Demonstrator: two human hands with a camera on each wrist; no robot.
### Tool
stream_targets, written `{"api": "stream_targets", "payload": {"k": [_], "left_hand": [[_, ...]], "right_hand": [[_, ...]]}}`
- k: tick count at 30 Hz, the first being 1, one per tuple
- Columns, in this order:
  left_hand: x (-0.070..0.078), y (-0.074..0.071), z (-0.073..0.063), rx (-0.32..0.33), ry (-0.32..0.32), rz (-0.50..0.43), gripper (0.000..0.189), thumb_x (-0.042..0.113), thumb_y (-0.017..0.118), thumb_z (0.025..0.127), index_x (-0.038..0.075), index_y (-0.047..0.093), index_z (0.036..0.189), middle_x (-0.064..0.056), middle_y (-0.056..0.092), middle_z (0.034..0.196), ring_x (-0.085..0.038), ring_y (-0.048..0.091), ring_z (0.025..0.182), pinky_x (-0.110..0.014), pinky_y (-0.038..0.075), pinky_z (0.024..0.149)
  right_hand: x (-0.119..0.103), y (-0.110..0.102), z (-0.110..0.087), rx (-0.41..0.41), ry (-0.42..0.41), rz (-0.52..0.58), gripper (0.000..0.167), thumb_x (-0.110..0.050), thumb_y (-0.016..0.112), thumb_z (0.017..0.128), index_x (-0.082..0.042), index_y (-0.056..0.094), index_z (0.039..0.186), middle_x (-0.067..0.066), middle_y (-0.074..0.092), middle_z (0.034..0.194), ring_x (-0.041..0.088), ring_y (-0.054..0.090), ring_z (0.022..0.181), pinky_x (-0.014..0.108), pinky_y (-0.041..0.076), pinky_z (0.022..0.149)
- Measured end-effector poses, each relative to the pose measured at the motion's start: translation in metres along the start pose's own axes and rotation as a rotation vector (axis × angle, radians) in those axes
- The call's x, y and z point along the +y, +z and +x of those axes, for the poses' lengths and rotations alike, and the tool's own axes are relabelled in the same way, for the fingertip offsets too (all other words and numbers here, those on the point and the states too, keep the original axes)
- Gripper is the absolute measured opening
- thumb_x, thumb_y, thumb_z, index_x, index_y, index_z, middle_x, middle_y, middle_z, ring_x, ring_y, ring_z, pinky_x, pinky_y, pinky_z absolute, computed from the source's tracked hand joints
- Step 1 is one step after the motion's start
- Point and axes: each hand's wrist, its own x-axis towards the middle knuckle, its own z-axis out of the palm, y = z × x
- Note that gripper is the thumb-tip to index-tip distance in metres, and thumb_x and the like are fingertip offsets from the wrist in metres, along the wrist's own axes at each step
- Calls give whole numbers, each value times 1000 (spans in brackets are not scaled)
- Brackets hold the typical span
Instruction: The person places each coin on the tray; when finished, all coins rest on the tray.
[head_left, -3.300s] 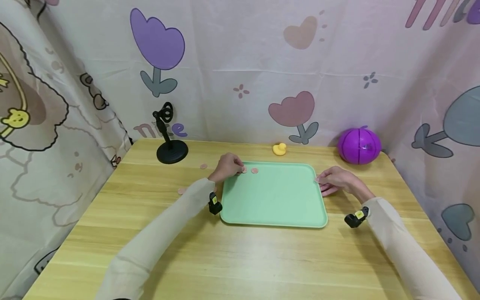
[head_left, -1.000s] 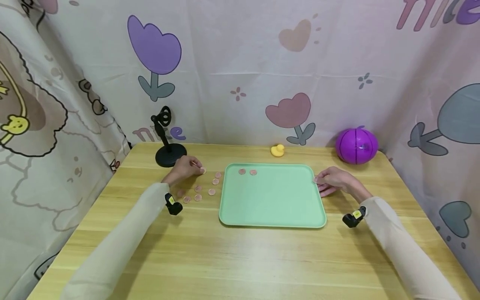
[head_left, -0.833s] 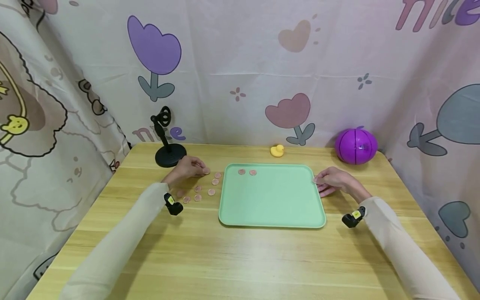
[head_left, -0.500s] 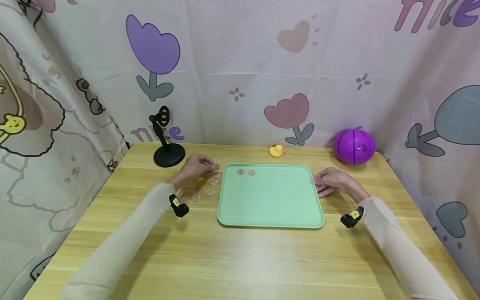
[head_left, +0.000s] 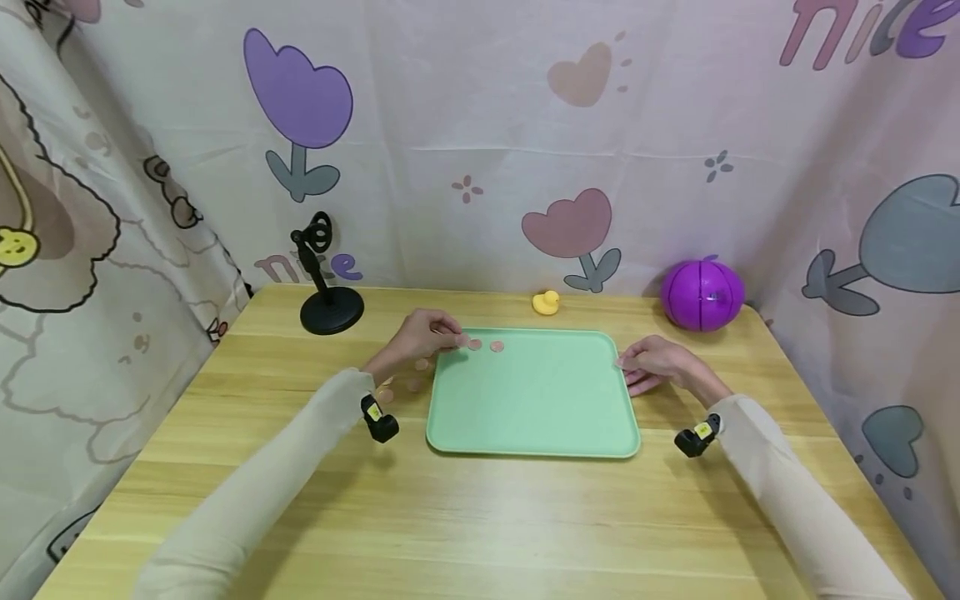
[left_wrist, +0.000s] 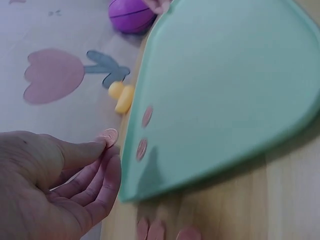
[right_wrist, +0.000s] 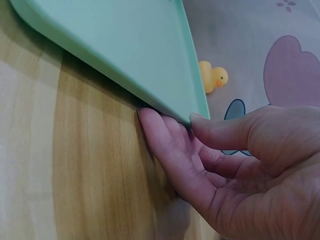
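Note:
A copper-coloured coin is pinched between the thumb and fingers of my left hand, just above the far left corner of the green tray. Two similar coins lie side by side on the tray along its back edge; the nearer one and the farther one show clearly in the left wrist view. At the tray's right side, my right hand grips the rim, thumb on top and fingers against the outside and underside. Several more coins lie on the table left of the tray, partly hidden by my left arm.
Behind the tray sits a yellow rubber duck. A purple ball stands at the back right, and a black stand with a round base at the back left. A printed curtain borders the wooden table.
Since 3.3 seconds ago my left hand went left to the loose coins, then came back right to the tray with another coin. Two coins now rest on the tray. My right hand stays at the rim.

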Motion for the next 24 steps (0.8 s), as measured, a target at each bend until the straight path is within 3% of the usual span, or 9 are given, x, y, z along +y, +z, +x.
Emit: {"api": "stream_targets", "payload": {"k": [6, 13, 20, 24], "left_hand": [[9, 23, 0, -49, 12, -30, 17, 12, 79, 95, 0, 77, 106, -12, 75, 97, -22, 70, 84, -36, 61, 79], [9, 46, 7, -47, 26, 52, 14, 14, 83, 91, 2, 80, 99, -9, 78, 90, -14, 65, 75, -23, 47, 63], [11, 56, 10, -21, 66, 62, 4, 5, 80, 92, 1, 79, 92, -9, 77, 85, -17, 68, 68, -23, 51, 61], [14, 59, 10, 7, 66, 88, 5, 5, 81, 91, 1, 78, 90, -9, 75, 82, -16, 64, 66, -23, 48, 61]], "right_hand": [[-4, 1, 1, 6, -3, -7, 26, -5, 52, 109, 16, 57, 122, 8, 66, 90, 13, 68, 80, 35, 64, 80], [1, 3, -1, 2, 11, 13, 30, -6, 52, 109, 18, 54, 127, 9, 67, 91, 14, 68, 81, 35, 64, 80], [0, 3, 0, 12, 1, 9, 29, -4, 52, 109, 18, 54, 126, 9, 67, 90, 14, 68, 79, 35, 64, 79], [-2, 2, -1, 16, 1, 18, 30, -4, 53, 108, 19, 53, 127, 9, 66, 91, 14, 68, 80, 34, 63, 80]]}}
